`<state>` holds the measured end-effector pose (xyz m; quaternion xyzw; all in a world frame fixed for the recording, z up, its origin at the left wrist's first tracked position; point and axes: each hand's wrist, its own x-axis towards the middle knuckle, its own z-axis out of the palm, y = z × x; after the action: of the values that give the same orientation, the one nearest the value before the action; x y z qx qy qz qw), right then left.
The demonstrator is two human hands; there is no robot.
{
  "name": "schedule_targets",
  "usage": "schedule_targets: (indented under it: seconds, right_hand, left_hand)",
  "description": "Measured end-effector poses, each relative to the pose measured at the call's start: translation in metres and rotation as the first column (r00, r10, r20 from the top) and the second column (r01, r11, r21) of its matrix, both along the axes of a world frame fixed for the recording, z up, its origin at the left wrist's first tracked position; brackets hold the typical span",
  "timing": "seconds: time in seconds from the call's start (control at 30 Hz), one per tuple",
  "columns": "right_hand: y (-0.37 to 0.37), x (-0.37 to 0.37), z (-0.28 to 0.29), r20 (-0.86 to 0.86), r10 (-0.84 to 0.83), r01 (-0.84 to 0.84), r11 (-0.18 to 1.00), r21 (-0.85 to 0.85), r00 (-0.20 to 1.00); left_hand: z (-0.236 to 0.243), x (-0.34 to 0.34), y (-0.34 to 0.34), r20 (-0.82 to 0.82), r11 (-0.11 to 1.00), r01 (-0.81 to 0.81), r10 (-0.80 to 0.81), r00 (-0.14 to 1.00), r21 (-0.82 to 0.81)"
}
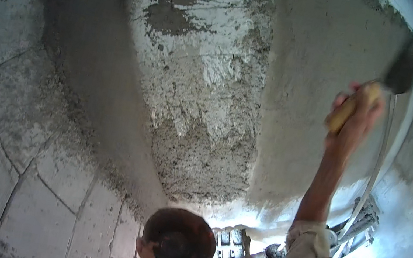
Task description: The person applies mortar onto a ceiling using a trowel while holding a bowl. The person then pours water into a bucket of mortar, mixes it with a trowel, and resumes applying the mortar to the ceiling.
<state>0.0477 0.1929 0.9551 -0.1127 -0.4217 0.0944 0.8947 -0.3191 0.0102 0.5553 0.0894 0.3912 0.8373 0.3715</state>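
Right hand: by the right hand (pixel 357 118), at upper right of the frame, the handle of a trowel (pixel 403 71) is gripped with closed fingers.
Trowel: its dark blade is pointed toward the upper right edge; it is blurred, so contact with the wall (pixel 305 91) cannot be told.
Left hand: by the fingers of the left hand (pixel 146 253), at lower centre, a dark round bowl (pixel 180 239) is gripped at its left side.
Wall: between two smooth grey bands, a rough patch (pixel 200 166) is seen.
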Motion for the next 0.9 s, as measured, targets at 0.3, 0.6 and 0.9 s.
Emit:
schedule_targets:
  seconds: [0.3,0.6,0.9]
  right_hand:
    - [0.125,0.038,0.148,-0.296,-0.889,0.936,0.312,0.164,0.348]
    - [0.171,-0.341,-0.092,0.785,-0.254,0.165,0.967,0.193,0.566]
    - [-0.041,-0.185,-0.465,0.577,0.817,-0.097,0.576,-0.812,0.019]
  left_hand:
    - [-0.032,-0.014,-0.044,-0.455,0.893,-0.218,0.016,0.890,-0.394]
    - [-0.123,-0.031,-0.065,-0.684,0.881,-0.441,0.217,0.696,-0.169]
    - [-0.061,0.054,-0.103,-0.169,0.928,-0.320,0.290,0.942,-0.192]
